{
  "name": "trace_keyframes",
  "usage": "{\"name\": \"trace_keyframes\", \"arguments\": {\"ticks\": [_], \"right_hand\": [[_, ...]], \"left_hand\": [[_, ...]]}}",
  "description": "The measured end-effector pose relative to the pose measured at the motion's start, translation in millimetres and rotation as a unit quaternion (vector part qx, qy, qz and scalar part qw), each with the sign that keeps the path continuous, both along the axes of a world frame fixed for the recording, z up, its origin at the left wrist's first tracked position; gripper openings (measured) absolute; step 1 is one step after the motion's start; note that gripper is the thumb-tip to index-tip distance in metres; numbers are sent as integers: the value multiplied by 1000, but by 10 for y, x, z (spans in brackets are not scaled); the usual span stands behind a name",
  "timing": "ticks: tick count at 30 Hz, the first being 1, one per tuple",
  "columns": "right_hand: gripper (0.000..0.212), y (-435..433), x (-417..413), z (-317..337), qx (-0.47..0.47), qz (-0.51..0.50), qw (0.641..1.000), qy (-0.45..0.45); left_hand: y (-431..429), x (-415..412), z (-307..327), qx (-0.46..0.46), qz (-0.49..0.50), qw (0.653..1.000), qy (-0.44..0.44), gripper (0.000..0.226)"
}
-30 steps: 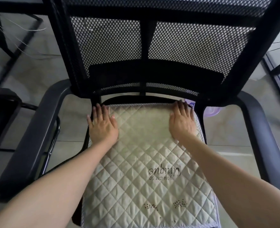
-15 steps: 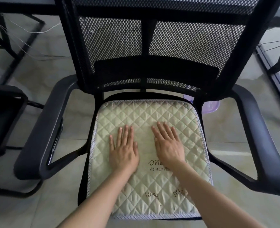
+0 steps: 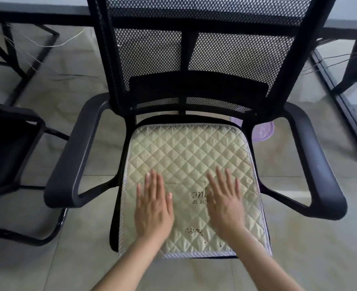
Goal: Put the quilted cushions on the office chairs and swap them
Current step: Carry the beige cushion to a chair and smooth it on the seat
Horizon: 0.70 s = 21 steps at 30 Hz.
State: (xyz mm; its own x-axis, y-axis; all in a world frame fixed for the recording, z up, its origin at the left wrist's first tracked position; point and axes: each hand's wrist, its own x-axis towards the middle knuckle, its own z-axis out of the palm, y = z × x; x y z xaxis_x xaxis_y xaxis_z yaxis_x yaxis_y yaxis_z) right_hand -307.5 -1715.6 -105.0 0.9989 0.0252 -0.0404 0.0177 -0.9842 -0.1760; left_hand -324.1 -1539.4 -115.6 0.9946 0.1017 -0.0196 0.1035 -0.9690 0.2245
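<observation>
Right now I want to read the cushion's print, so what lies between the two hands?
In the head view, bare quilted cushion lies between the left hand and right hand: part of the dark lettering, the rest hidden under the right hand.

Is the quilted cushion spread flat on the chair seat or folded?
Spread flat: the quilted cushion covers the chair seat edge to edge, all borders showing, no fold.
</observation>
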Motion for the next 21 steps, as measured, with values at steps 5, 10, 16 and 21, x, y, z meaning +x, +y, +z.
{"name": "trace_keyframes", "arguments": {"ticks": [5, 10, 16, 21], "right_hand": [[50, 307, -386, -248, 16, 39, 998, 54], [49, -30, -415, -311, 4, 10, 999, 36], [59, -516, -457, -244, 0, -52, 997, 49], [63, -801, -471, -83, 57, -78, 986, 133]], "left_hand": [[-253, -339, -205, 5, -59, 997, 52, 59], [81, -384, -340, 47, -19, 997, 66, 57], [430, -403, -242, 44, 19, 995, 93, 60], [549, -414, -122, 23, 25, 992, 124, 65]]}}
